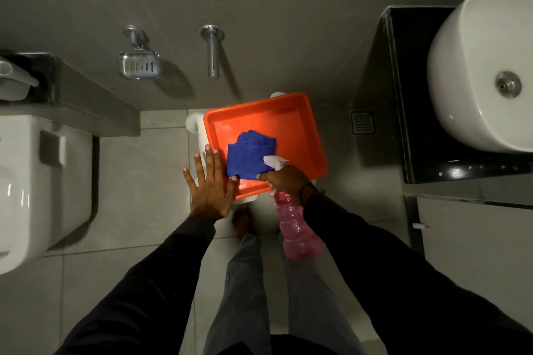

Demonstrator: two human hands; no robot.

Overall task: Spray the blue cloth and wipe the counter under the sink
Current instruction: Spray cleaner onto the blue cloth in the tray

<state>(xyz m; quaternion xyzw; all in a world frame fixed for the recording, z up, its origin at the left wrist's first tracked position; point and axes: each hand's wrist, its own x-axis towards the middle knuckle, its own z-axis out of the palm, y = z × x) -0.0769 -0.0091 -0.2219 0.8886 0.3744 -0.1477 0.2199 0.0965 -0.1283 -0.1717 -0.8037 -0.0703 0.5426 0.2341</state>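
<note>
A crumpled blue cloth (250,156) lies in an orange tray (297,127) that rests on a white stool. My right hand (288,179) grips a pink spray bottle (297,228) by its neck, and the white nozzle (274,162) points at the cloth from its near right side. My left hand (210,184) is spread flat with fingers apart at the tray's left rim; its thumb tip touches the cloth's near corner. The black counter (403,95) stands at the right with a white basin (473,72) on top.
A white toilet (37,181) fills the left side. A metal soap dish (140,65) and a metal spout (212,52) stick out of the grey wall. A floor drain (362,122) sits by the counter. My legs and a bare foot (242,222) are below the tray.
</note>
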